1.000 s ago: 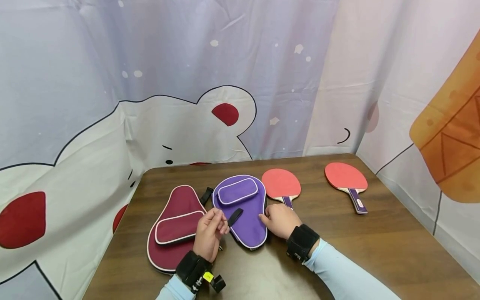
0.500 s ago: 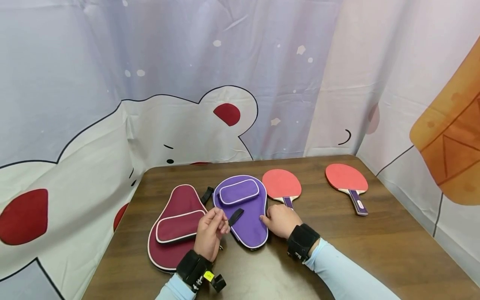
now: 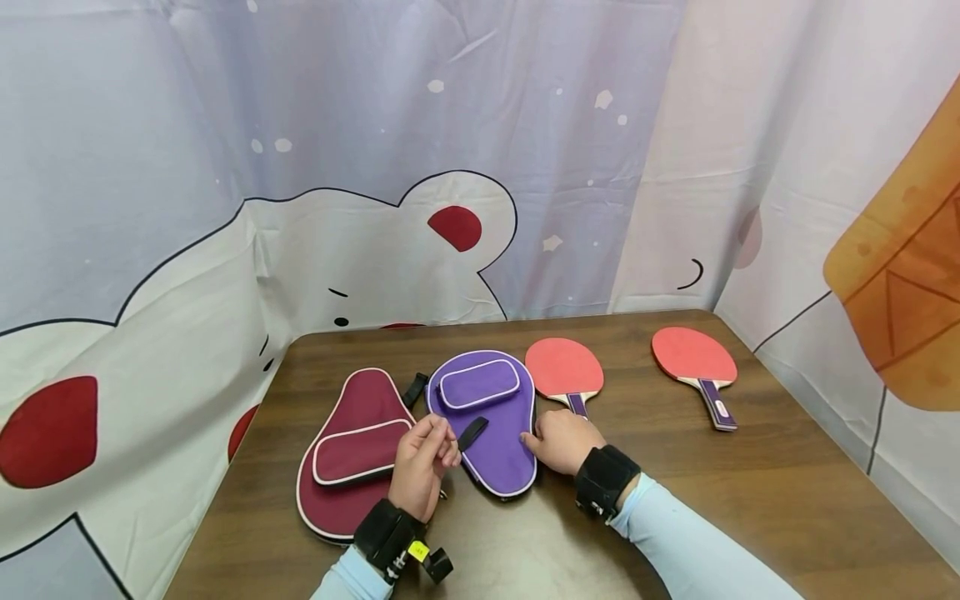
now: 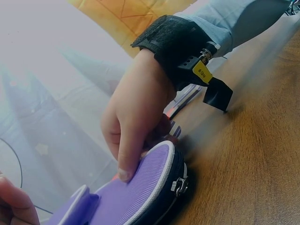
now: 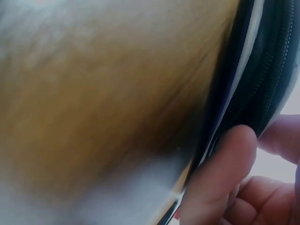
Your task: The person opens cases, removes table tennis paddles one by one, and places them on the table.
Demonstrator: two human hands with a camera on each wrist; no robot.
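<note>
Head view: the left hand (image 3: 422, 467) has its fingers (image 3: 438, 439) curled together, pinching something small at the left edge of the purple paddle case (image 3: 491, 442), just beside the case's black strap (image 3: 471, 433); what they pinch is too small to tell. The right hand (image 3: 562, 442) rests with relaxed fingers (image 4: 125, 164) pressing on the case's right edge. That case lies flat on the brown counter (image 3: 750, 492), touching a maroon case (image 3: 352, 450) to its left. Two red paddles (image 3: 564, 368) (image 3: 695, 358) lie to the right.
</note>
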